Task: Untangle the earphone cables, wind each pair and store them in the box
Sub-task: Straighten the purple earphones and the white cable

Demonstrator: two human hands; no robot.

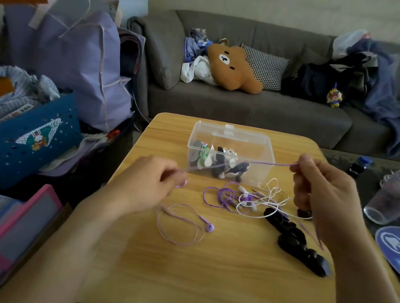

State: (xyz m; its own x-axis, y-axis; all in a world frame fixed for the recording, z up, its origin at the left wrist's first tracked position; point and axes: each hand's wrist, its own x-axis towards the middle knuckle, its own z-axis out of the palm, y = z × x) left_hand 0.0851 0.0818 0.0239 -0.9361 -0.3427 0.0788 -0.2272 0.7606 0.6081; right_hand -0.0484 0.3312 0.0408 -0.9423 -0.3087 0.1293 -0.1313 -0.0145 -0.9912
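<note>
Two hands are being held apart above the light wooden desk [216, 279], so that a thin lilac earphone cable [263, 163] is being drawn taut between them, presumably to free it from the knot. One end is being pinched by the left hand [149, 183], the other is being gripped by the right hand [322, 189]; both grips are clenched on the cable. A tangle of purple and white earphone cables [246, 198] is being left just before the clear plastic box [231, 135], where wound pairs are already being stored.
</note>
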